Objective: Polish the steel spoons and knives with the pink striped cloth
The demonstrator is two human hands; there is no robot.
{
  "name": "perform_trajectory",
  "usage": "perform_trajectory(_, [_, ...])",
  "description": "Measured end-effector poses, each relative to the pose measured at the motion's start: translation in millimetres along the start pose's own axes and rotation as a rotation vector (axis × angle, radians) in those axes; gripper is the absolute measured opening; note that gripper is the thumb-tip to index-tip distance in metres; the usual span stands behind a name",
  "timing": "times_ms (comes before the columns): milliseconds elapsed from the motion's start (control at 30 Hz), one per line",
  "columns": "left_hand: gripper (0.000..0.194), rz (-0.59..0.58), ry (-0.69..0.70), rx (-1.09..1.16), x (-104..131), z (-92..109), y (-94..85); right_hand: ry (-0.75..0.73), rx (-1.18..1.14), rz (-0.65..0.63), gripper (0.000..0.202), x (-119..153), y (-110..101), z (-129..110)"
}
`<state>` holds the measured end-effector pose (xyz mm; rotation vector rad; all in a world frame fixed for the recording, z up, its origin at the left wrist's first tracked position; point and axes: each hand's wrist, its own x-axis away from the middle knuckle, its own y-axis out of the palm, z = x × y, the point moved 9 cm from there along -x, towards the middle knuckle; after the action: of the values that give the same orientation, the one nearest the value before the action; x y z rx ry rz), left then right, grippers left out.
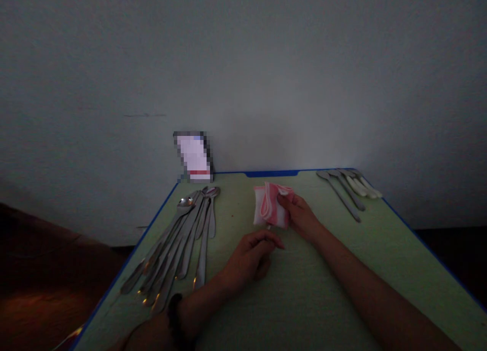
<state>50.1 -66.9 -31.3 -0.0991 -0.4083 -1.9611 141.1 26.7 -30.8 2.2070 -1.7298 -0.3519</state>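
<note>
My right hand [300,216] grips a folded pink-and-white cloth [264,206] above the green tabletop, its thumb pressed on the near face. Just below and to the left of the cloth is my left hand [255,252], with a dark bracelet [175,318] on its wrist. Its fingers are curled in and the thumb lies along the index finger; whether anything is between them is hidden. A tiny pale bit shows under the cloth's lower edge, too small to name.
Several metal spoons [182,244] lie overlapping on the left of the table [304,300]. At the far right are more spoons [344,196], some with white handles [365,187]. A phone-like lit screen [194,155], blurred out, leans against the grey wall [266,77]. The table has a blue edge.
</note>
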Motion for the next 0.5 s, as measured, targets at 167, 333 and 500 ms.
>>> perform_trajectory(167, [0.009,0.066,0.036,0.137,-3.3,4.3,-8.4,-0.090,0.127,0.098,0.032,1.4,-6.4,-2.2])
perform_trajectory(333, [0.006,0.029,0.039,0.138,-5.1,2.1,-8.2,-0.034,0.044,0.093,0.030,2.9,-3.4,-0.6])
perform_trajectory(500, [0.010,0.017,0.048,0.082,-4.8,-0.7,-8.9,0.086,-0.093,-0.025,0.033,3.8,6.1,0.0])
